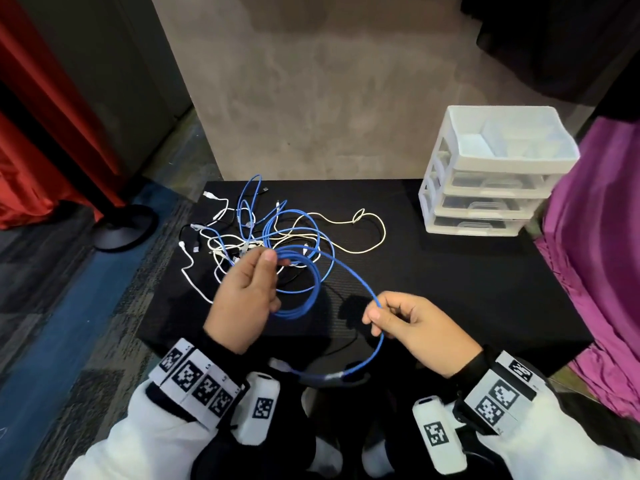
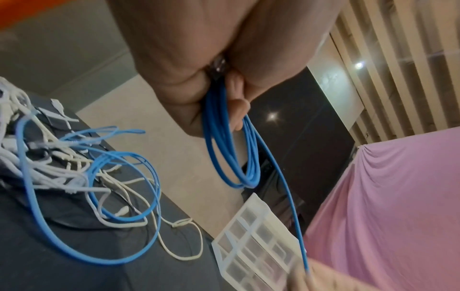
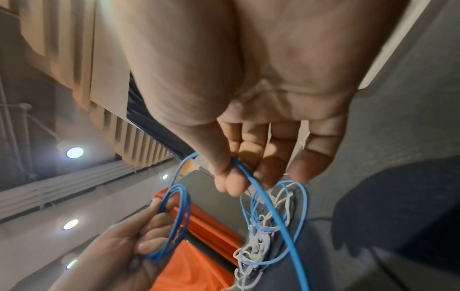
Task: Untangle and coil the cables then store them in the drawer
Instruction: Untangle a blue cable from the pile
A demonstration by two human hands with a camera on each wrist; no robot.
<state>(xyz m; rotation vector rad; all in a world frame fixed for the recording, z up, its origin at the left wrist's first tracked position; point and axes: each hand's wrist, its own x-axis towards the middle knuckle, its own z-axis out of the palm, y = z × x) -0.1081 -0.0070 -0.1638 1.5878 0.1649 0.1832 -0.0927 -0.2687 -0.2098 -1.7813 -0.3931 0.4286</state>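
My left hand (image 1: 254, 282) grips a coil of blue cable (image 1: 304, 292) made of several loops, held above the black table (image 1: 450, 289); the left wrist view shows its fingers (image 2: 236, 110) curled round the coil (image 2: 231, 157). A free strand runs from the coil to my right hand (image 1: 384, 318), which pinches it (image 3: 242, 173) between thumb and fingers. The strand's tail (image 1: 367, 362) hangs down toward my lap. A tangle of white, black and blue cables (image 1: 249, 233) lies on the table behind my left hand.
A white plastic drawer unit (image 1: 491, 174) with three shut drawers and an open top tray stands at the table's back right. Purple cloth (image 1: 602, 254) hangs at the right. A red curtain (image 1: 31, 133) and a stand base (image 1: 121, 226) are on the left.
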